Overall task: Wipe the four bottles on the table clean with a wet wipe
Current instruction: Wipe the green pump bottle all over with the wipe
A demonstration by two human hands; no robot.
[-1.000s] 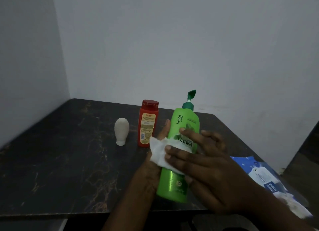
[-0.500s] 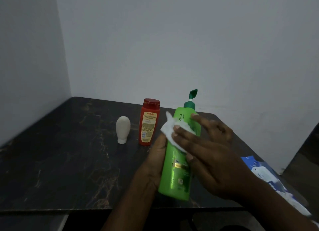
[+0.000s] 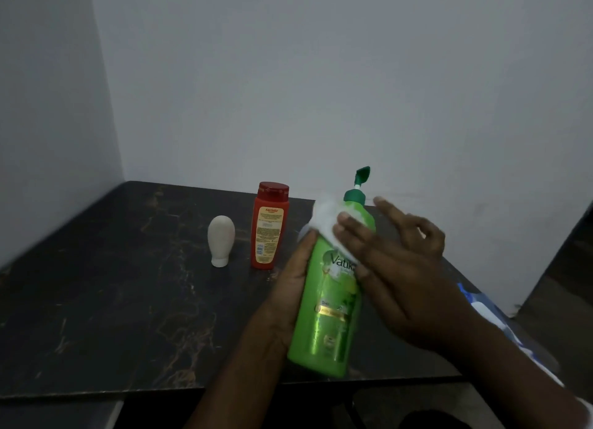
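**A:** Where is the wiping happening?

**B:** On the green bottle [image 3: 327,300]. It is tilted, with its base low by the near edge of the surface [image 3: 112,284] and its pump toward the wall. I cannot tell whether the base rests there. The left hand [image 3: 288,287] grips the lower body, curled round the back with the thumb up the side. The right hand [image 3: 394,268] lies nearly flat, clasping nothing. Its straight fingers [image 3: 349,233] press the wet wipe [image 3: 325,218] against the shoulder, just below the pump collar.

**A:** How would you do this step well?

**B:** I judge the shoulder and neck to be the part in hand. Press with flat pads and run the wipe round the collar. Let the left hand turn the bottle so its hidden back comes round. Grip it firmly, because a damp, glossy body probably slips. Stay off the pump head [image 3: 362,173], or it may dispense.

**A:** And the containers?

**B:** All are opaque, so no fill level shows. The red bottle [image 3: 269,226] stands upright with its cap on. The small white bottle [image 3: 220,239] stands just left of it, seemingly on its cap end. Both are apart from the hands. A fourth bottle is not in view. At the right edge lies a blue and white wipes pack [image 3: 481,306], partly behind the right arm. It is too blurred to tell whether it is open.
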